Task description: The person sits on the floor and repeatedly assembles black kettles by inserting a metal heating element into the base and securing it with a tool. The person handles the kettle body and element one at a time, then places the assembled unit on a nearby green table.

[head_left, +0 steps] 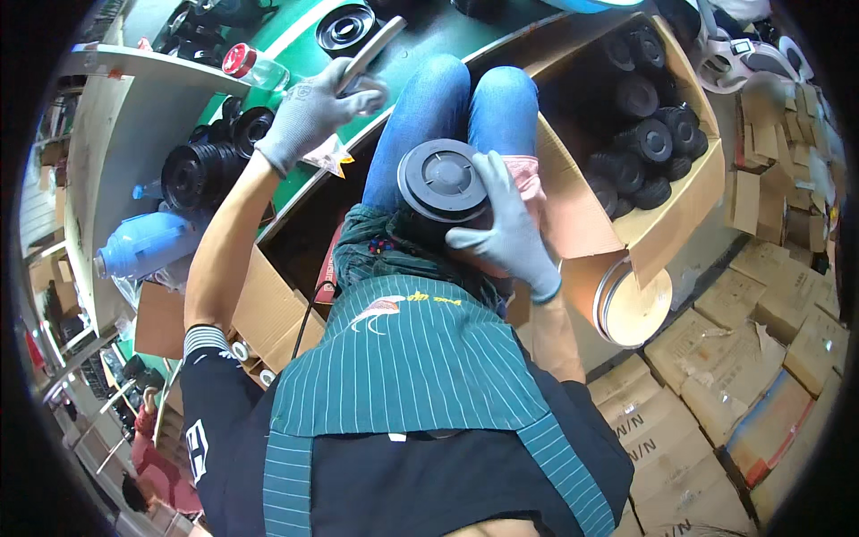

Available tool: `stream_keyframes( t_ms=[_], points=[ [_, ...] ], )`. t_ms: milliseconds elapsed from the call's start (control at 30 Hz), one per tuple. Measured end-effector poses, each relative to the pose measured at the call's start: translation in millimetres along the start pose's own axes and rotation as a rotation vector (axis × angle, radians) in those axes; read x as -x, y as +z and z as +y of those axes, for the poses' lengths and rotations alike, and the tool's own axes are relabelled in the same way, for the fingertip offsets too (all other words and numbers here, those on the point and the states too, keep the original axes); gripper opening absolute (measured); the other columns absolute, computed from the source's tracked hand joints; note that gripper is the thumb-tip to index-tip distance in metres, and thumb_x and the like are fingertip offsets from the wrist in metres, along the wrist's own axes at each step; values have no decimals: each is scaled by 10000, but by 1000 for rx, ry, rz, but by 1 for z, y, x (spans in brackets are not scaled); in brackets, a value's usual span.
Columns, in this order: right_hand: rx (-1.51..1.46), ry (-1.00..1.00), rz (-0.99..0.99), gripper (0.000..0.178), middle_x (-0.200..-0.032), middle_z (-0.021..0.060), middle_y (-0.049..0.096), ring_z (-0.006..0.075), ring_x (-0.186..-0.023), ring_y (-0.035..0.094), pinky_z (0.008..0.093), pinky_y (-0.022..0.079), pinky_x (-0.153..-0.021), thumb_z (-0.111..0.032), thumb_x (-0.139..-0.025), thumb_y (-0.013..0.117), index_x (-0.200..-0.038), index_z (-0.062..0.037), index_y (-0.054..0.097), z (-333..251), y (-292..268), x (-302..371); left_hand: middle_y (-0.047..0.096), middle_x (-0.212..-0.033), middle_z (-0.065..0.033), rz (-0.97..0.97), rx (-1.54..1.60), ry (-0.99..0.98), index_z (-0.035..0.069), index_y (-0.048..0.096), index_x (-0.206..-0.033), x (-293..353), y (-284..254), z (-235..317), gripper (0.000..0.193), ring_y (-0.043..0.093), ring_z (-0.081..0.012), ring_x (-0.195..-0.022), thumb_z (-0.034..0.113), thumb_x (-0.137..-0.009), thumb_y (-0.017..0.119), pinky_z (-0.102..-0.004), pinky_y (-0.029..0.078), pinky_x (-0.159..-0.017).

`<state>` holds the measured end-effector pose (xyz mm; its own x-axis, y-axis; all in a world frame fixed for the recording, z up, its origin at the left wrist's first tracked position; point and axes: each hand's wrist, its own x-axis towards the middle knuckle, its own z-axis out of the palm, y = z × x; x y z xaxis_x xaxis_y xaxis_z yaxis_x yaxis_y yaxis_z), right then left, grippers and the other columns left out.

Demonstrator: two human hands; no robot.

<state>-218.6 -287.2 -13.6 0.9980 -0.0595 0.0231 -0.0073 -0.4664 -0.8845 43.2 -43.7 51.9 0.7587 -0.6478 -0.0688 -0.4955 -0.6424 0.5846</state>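
Observation:
My left hand (313, 112), in a grey work glove, is raised over the green work surface at the upper left. It is closed around a pale, flat, stick-like tool (376, 52) that points up and to the right; its exact kind is unclear. My right hand (512, 234), gloved too, grips the right side of a round dark grey part (443, 182) between thumb and fingers. That part rests on my lap with its flat, ribbed disc face upward; its underside is hidden. The tool and the round part are well apart.
An open carton (644, 233) of black cylindrical parts stands at my right. More black round parts (192, 174) and a red-lidded jar (255, 67) are at the left, near a blue flask (148, 243). Flattened cartons (707, 358) lie lower right; another person (165, 465) is lower left.

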Motion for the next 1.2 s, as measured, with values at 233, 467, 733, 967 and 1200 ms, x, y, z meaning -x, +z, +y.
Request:
stream_keyframes(
  t_ms=[233,467,733,967,1200],
  points=[
    [128,-17,152,997,-1615,273,505,391,-1503,508,457,426,-1226,-393,-671,1002,-1505,-23,598,-21,6,-9,746,-1150,-202,-99,-404,-51,193,555,-1470,-28,60,-126,598,747,-414,-1029,472,-971,729,-525,593,-866],
    [-56,70,362,960,-1562,225,581,319,-1451,553,433,432,-1224,-264,-681,1004,-1485,65,595,-59,-31,-44,566,-1486,-186,235,-408,105,104,507,-1569,-15,48,-111,837,580,-407,-1317,329,-840,850,-494,459,-1132],
    [-862,214,233,580,-1464,117,630,251,-1365,573,469,414,-1200,-503,-1153,444,-1506,-61,572,2,-27,-178,477,-1562,-280,551,174,463,108,691,-1315,6,54,-82,692,520,-469,-1423,333,-724,973,-593,401,-1204],
    [-1263,253,-94,770,-1695,202,403,351,-1561,410,525,287,-1298,-600,-1150,298,-1728,-96,221,-33,14,-275,396,-1661,-259,960,47,295,41,670,-1254,-126,-83,-95,617,499,-413,-1477,150,-736,988,-474,452,-1205],
    [-1418,497,61,789,-1615,257,491,400,-1480,508,544,357,-1277,-619,-1138,272,-1700,-64,274,40,3,-175,575,-1507,-203,709,-178,230,101,734,-1163,-289,-101,-160,658,550,-441,-1368,153,-564,1002,-488,463,-1145]
  ],
)
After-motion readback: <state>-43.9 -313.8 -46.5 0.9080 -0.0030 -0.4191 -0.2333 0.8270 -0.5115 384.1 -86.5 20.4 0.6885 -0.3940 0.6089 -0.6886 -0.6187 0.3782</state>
